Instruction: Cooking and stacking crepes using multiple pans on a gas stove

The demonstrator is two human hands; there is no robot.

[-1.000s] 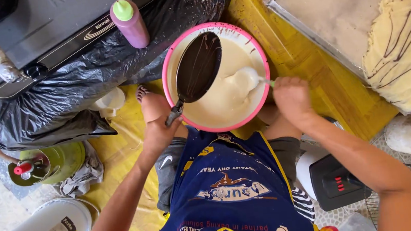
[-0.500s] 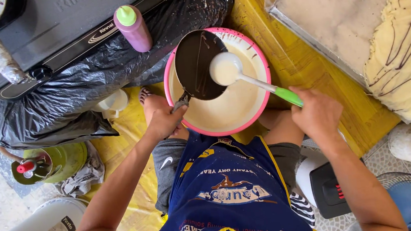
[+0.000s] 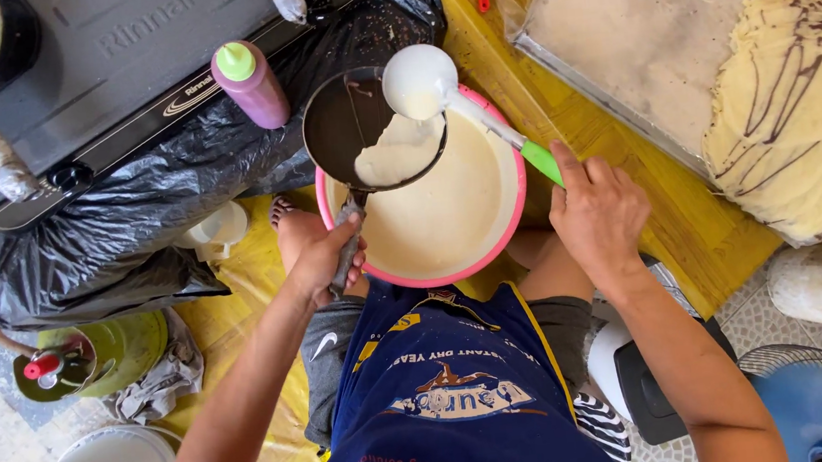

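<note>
Over the pink-rimmed bowl (image 3: 507,237) of pale batter, near the middle of the yellow wooden desk (image 3: 610,111), I had the left hand (image 3: 321,255) clenched around the handle of a small dark frying pan (image 3: 361,130), tilted above the bowl's far rim with a tongue of batter spread across its lower half. My right hand (image 3: 598,213) gripped the green handle of a white ladle (image 3: 420,81), whose rounded cup hovered at the pan's upper edge. I judged the pan light and rigid, best held well back on its handle; the batter looked thin, glossy and runny, likely to slide or drip with any tilt. The ladle seemed smooth plastic, light, possibly slick where batter coated it. Beyond the bowl, crumpled black plastic sheeting (image 3: 129,228) lay under a grey metal stove (image 3: 95,81), with a purple squeeze bottle (image 3: 251,84) beside it. At the desk's right side, thin floppy crepes (image 3: 792,114) with dark drizzle lay stacked on a clear-wrapped tray (image 3: 633,29).
</note>
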